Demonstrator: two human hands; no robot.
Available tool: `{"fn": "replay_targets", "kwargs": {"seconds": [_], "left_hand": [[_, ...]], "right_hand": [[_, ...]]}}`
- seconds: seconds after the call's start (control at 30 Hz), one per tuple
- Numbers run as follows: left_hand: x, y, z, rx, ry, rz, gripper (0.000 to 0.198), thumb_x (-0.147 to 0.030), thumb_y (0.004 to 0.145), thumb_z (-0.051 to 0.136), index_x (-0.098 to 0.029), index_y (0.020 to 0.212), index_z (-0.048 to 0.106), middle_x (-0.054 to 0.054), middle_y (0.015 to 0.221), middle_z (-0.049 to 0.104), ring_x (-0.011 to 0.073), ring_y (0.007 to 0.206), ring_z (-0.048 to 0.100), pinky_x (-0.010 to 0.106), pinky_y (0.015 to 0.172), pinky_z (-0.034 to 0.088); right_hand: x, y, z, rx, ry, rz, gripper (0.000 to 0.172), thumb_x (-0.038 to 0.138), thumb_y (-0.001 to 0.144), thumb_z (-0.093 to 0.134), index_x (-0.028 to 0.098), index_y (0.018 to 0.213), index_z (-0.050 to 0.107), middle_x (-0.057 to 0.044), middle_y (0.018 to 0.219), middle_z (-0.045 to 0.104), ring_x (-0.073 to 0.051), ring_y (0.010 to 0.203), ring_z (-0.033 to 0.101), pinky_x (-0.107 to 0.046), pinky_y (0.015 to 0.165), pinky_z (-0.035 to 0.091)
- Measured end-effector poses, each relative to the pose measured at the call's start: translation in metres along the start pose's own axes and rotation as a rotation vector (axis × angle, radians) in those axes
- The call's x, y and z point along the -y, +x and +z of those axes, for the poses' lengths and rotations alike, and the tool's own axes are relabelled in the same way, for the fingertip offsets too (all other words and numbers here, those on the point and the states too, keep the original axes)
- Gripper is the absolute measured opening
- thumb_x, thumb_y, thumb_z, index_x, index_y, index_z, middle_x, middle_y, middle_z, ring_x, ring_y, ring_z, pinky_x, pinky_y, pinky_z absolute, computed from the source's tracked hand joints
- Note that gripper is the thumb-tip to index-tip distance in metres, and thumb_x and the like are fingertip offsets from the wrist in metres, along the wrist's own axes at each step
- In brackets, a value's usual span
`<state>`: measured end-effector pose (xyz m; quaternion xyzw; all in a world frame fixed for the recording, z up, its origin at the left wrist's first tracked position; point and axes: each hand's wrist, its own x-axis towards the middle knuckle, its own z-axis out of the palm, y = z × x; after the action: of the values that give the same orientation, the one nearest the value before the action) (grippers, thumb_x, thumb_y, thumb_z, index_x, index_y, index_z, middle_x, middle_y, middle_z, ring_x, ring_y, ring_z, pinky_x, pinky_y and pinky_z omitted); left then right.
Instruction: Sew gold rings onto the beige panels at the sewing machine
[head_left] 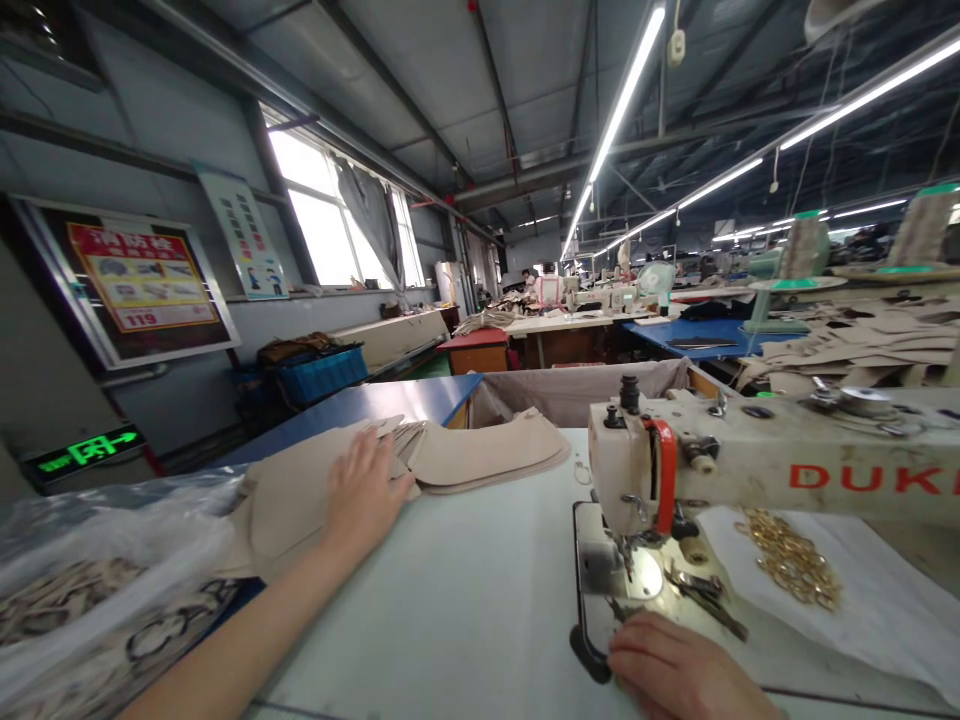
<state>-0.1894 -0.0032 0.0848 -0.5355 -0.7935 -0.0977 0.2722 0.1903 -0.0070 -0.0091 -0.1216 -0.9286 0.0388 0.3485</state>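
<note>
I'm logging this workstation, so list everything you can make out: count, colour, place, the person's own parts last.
Beige pieces: stacked, uncountable, beige, left-centre
Sewing machine: 1, off-white, right
Gold fittings: many, gold, on white sheet
White sheet: 1, white, under machine's arm
Worktable: 1, pale, foreground
Plastic bag: at least 1, clear, lower left
Thread cones: 2, greyish, upper right
Blue crate: 1, blue, left background
Poster: 1, red and yellow, left wall
Exit sign: 1, green, far left
Curtain: 1, grey, at windows
Strip lights: several, white, ceiling
Left grip: 1, bare, spread on beige pieces
Right grip: 1, bare, by machine; contents unclear
</note>
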Motion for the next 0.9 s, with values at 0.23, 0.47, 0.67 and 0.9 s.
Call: {"fn": "replay_targets", "kwargs": {"seconds": [0.23, 0.47, 0.67, 0.9], "left_hand": [[0.083, -0.015, -0.008, 0.353, 0.001, -0.03, 0.061, -0.037, 0.084, 0.031, -0.002, 0.131, 0.046, 0.019, 0.14, 0.044, 0.0278, 0.127, 0.044, 0.038, 0.106, 0.034], [0.08, -0.023, -0.013, 0.325, 0.01, 0.005, 0.065, -0.041, 0.083, 0.027, -0.004, 0.135, 0.041, 0.018, 0.142, 0.042, 0.0272, 0.13, 0.041, 0.038, 0.107, 0.032], [0.084, -0.026, -0.006, 0.255, 0.054, 0.004, 0.066, -0.039, 0.084, 0.028, 0.003, 0.134, 0.039, 0.025, 0.14, 0.04, 0.0325, 0.131, 0.038, 0.045, 0.106, 0.033], [0.088, -0.022, -0.039, 0.185, 0.128, 0.032, 0.047, -0.019, 0.089, 0.015, -0.012, 0.107, 0.057, 0.012, 0.093, 0.072, 0.0241, 0.079, 0.07, 0.036, 0.073, 0.053]], "right_hand": [[0.011, 0.004, -0.008, 0.056, 0.029, 0.093, 0.023, 0.012, 0.09, 0.043, 0.02, 0.098, 0.063, -0.005, 0.09, 0.069, -0.016, 0.088, 0.063, -0.023, 0.083, 0.051], [0.017, 0.004, -0.01, 0.063, 0.045, 0.128, 0.026, 0.012, 0.09, 0.039, 0.019, 0.096, 0.063, -0.005, 0.089, 0.068, -0.017, 0.086, 0.062, -0.026, 0.08, 0.051], [0.018, 0.004, -0.012, 0.103, 0.053, 0.155, 0.027, 0.012, 0.09, 0.038, 0.018, 0.096, 0.064, -0.006, 0.089, 0.068, -0.018, 0.086, 0.062, -0.027, 0.079, 0.051], [0.02, 0.004, -0.013, 0.09, 0.065, 0.154, 0.029, 0.013, 0.092, 0.036, 0.018, 0.096, 0.064, -0.007, 0.089, 0.068, -0.018, 0.086, 0.062, -0.028, 0.078, 0.051]]}}
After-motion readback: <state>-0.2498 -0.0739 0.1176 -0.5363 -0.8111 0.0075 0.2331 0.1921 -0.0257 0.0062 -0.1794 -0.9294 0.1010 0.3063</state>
